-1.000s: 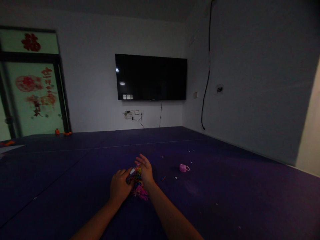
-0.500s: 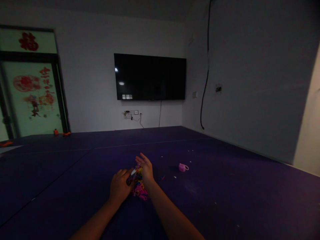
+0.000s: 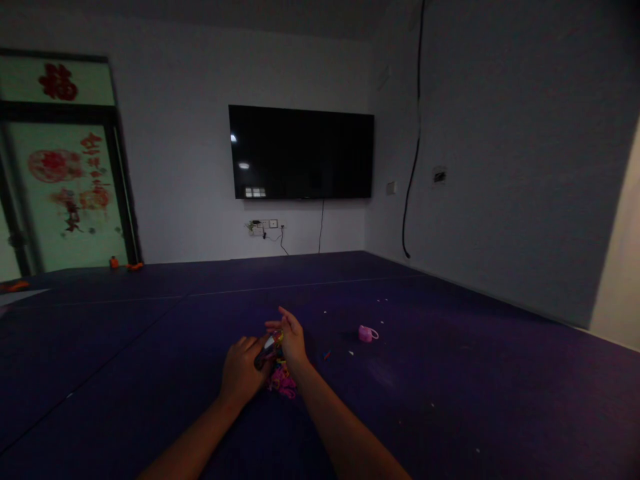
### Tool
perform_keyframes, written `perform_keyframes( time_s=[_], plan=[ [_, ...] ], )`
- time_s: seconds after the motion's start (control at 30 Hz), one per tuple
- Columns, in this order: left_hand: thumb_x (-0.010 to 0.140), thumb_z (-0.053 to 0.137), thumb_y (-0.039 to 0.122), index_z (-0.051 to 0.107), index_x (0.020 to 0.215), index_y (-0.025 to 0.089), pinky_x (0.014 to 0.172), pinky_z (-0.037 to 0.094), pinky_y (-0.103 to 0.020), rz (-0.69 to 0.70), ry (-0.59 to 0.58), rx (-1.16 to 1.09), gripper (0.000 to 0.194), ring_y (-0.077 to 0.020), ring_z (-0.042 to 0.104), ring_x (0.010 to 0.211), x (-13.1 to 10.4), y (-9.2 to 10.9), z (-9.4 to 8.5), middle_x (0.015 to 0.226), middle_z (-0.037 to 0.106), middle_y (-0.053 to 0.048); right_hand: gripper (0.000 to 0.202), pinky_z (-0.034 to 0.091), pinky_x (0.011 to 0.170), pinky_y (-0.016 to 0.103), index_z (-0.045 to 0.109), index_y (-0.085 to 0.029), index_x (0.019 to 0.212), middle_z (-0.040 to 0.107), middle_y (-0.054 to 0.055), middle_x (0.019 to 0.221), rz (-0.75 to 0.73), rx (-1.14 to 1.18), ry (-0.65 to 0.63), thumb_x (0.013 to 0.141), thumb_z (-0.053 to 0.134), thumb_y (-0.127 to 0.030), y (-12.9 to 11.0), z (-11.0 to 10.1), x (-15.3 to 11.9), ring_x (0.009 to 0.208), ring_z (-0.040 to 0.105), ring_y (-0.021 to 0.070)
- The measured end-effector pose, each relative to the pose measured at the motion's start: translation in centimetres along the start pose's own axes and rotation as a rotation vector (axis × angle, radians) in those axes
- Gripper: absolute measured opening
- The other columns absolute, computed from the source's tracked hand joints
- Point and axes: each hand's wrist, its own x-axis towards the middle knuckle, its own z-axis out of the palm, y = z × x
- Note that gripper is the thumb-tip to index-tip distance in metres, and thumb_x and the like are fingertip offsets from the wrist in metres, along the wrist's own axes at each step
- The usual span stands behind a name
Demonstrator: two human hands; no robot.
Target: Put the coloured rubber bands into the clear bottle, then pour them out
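Head view: my left grip (image 3: 243,367) is wrapped round what looks like a small container (image 3: 265,355) (a white patch shows on it), which sits closer to my right grip (image 3: 291,335) than half a second ago. My right fingers are more bent now; whether they pinch anything, I cannot tell. Pink loops (image 3: 283,384) lie loose nearer me, so the work seems centred on the container's far end.

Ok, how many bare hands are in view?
2: the left hand holds a dark, shiny object with a white patch, left of the small multicoloured bands; the right hand is at the object's far end. No other hand shows.
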Motion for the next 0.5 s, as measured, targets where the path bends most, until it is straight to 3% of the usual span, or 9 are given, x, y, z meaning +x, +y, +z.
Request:
perform_keyframes(
  time_s=[0.17, 0.5],
  plan=[
    [0.076, 0.057, 0.025, 0.064, 0.107, 0.022, 0.072, 0.043, -0.035, 0.029, 0.048, -0.021, 0.032, -0.0236, 0.058, 0.084, -0.09, -0.18, 0.15, 0.087, 0.066, -0.006, 0.053, 0.045, 0.046, 0.026, 0.059, -0.016, 0.112, 0.07, 0.006, 0.065, 0.063, -0.017, -0.047, 0.073, 0.062, -0.051, 0.1, -0.56, 0.41, 0.052, 0.062, 0.0179],
    [0.074, 0.057, 0.022, 0.064, 0.109, 0.021, 0.072, 0.045, -0.036, 0.052, 0.099, -0.026, 0.036, -0.0247, 0.058, 0.085, -0.21, -0.37, 0.32, 0.088, 0.066, -0.007, 0.031, 0.043, 0.044, 0.025, 0.065, -0.016, 0.095, 0.071, 0.006, 0.065, 0.2, 0.073, -0.004, 0.069, 0.063, -0.033, 0.23, -0.46, 0.48, 0.046, 0.058, 0.0159]
  ],
)
